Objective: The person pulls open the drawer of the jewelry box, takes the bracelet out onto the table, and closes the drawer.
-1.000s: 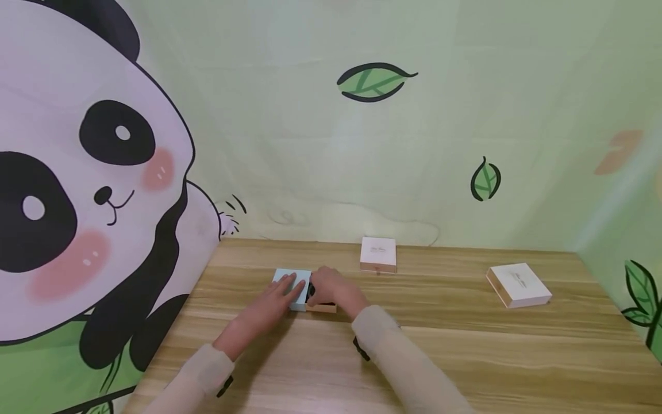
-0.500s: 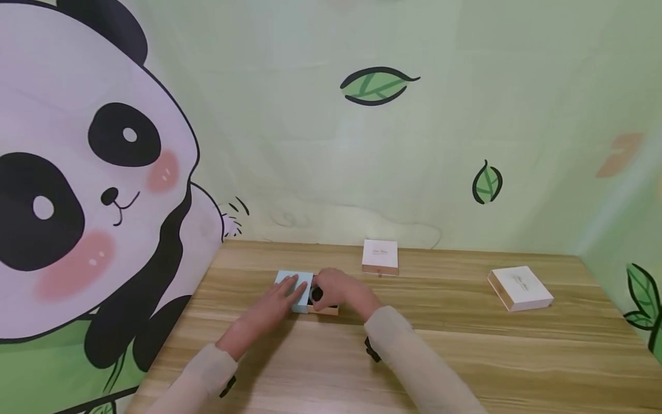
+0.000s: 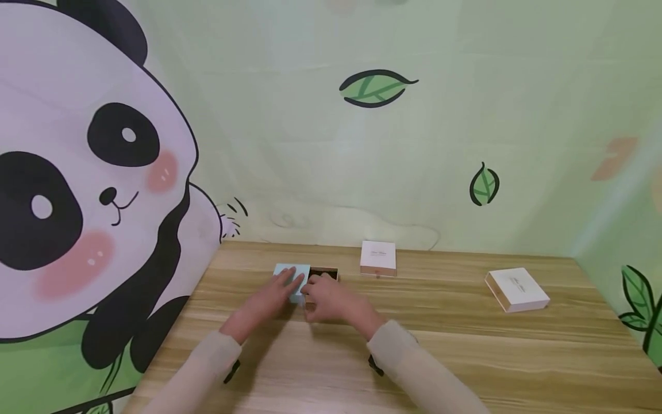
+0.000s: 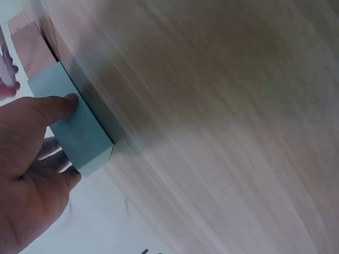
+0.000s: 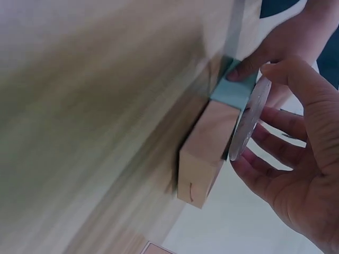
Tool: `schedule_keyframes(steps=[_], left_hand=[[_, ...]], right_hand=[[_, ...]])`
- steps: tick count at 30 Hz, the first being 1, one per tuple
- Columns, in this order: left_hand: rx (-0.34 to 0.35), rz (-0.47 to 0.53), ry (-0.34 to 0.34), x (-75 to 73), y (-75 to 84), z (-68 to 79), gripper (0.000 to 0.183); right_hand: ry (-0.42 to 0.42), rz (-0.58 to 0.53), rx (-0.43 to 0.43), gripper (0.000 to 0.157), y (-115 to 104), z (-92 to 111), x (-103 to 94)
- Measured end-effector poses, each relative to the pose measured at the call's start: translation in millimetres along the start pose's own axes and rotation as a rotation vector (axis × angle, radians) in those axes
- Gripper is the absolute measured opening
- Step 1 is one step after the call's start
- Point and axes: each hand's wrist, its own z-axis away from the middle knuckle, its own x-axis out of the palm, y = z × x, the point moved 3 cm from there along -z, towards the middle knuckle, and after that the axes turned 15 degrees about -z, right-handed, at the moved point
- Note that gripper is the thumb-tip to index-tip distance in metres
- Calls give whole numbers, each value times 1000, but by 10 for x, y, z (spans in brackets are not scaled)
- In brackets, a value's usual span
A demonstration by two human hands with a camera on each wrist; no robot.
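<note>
A light blue box sleeve [image 3: 283, 268] lies on the table with its tan drawer [image 5: 209, 129] pulled partly out to the right. The drawer's dark inside shows in the head view. My left hand [image 3: 271, 299] grips the sleeve, thumb [image 4: 58, 107] against its front face and fingers over the top. Held at the rim by my right hand [image 5: 302, 143] is a thin, pale, shiny round disc [image 5: 250, 123], standing on edge just above the drawer. Its thumb and fingers spread around the disc. In the head view, that hand covers the drawer's front part.
A white box with a tan side [image 3: 378, 254] stands at the back of the table [image 3: 439, 356], near the wall. Another white box [image 3: 518, 287] sits turned at an angle farther right. A panda-printed cloth [image 3: 289, 144] hangs behind the table.
My right hand has come out of the drawer toward the front edge, bringing the round disc with it. The box has shifted slightly away from me. My left hand keeps its grip.
</note>
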Motion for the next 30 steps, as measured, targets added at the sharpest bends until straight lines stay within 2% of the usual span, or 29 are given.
schedule_keyframes(steps=[8, 12, 15, 19, 21, 27, 30], left_hand=[[2, 42, 11, 18, -35, -15, 59], [-8, 47, -6, 15, -26, -14, 60], [-5, 32, -28, 38, -21, -6, 59], [-2, 15, -70, 74, -20, 17, 60], [-7, 15, -85, 89, -22, 19, 60], [-15, 26, -88, 77, -12, 23, 59], [-17, 31, -89, 50, -8, 33, 60]], right_hand=[[-6, -39, -1, 46, -36, 118, 123], [-14, -71, -4, 47, -58, 170, 161], [-19, -37, -43, 48, -75, 197, 202], [-6, 16, -122, 40, -93, 208, 259], [-6, 21, -136, 37, -89, 210, 279], [-60, -4, -105, 44, -71, 232, 326], [-76, -2, -104, 42, -71, 256, 340]])
